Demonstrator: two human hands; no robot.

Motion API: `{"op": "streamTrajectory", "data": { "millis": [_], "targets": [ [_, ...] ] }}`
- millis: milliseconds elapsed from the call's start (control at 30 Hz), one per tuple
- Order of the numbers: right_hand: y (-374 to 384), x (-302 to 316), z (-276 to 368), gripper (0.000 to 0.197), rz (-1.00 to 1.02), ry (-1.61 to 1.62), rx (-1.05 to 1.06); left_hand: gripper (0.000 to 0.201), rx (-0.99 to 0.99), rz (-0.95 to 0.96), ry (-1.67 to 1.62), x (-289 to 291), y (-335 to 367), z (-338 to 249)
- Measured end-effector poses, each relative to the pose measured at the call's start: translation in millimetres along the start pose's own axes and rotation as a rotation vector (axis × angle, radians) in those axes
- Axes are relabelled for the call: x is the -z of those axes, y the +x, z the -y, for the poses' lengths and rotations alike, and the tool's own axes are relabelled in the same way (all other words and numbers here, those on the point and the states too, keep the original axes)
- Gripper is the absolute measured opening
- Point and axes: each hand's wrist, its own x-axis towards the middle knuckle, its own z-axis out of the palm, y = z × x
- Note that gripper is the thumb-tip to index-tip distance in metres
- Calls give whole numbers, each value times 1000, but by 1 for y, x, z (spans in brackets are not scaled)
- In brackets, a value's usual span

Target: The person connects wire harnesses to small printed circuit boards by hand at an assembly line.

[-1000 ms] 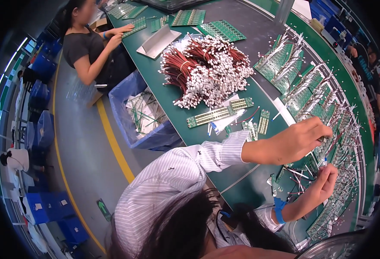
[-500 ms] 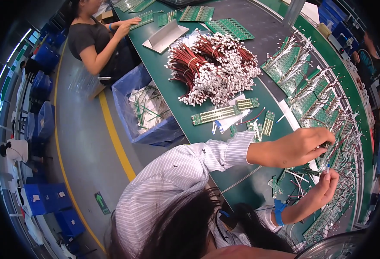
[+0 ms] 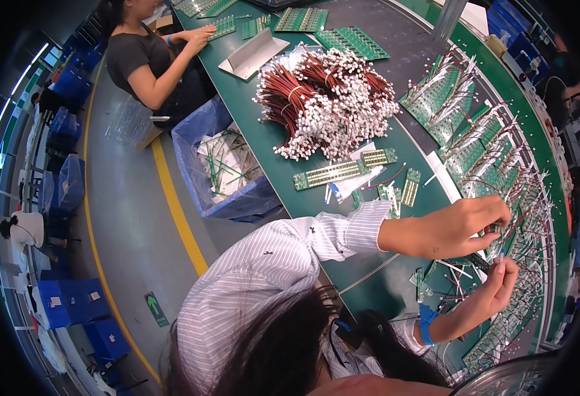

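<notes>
My left hand (image 3: 471, 224) is closed in a pinch over the right side of the bench; what its fingertips hold is mostly hidden. Just below it, my right hand (image 3: 497, 287), with a blue wristband (image 3: 427, 323), pinches a thin blue-and-white stick-like piece (image 3: 501, 253) that points up toward the left fingertips. Beyond both hands lie green circuit boards (image 3: 488, 155) with many dark and white wires standing up. Small board strips (image 3: 422, 284) and loose white wires (image 3: 458, 270) lie beside my right hand.
A large heap of red-brown wires with white connectors (image 3: 329, 105) sits on the green bench (image 3: 369, 274). Board strips (image 3: 329, 176) lie before it. A blue lined bin (image 3: 227, 211) stands left of the bench. A co-worker (image 3: 148, 72) handles boards at the far end.
My left hand and my right hand have shifted only slightly, fingertips staying close together. The co-worker's arms have moved a little.
</notes>
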Motion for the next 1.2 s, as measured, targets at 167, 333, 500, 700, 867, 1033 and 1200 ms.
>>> {"op": "streamTrajectory", "data": {
  "millis": [167, 333, 500, 700, 867, 1033, 1200],
  "targets": [
    [0, 1, 0, 13, 2, -27, 12, 21, 5, -10, -18, -2, 0, -1],
    [0, -1, 2, 13, 6, -11, 16, 20, -34, -24, -8, -2, 1, 0],
    [-2, -1, 2, 13, 15, -13, 8, 14, -37, -16, -13, -1, 0, -1],
    [-1, 0, 2, 14, 13, -34, 35, 13, -38, -18, -27, -4, 0, 0],
    [-2, -1, 1, 14, 6, -54, 41, 14, -48, -34, -22, -4, 0, 2],
    [-2, -1, 3, 14, 5, -62, 40, 14, -51, -46, -19, -4, 0, 1],
    [-2, 1, 3, 14, 3, -66, 32, 13, -61, -45, -8, -4, 1, 0]
  ]
}}
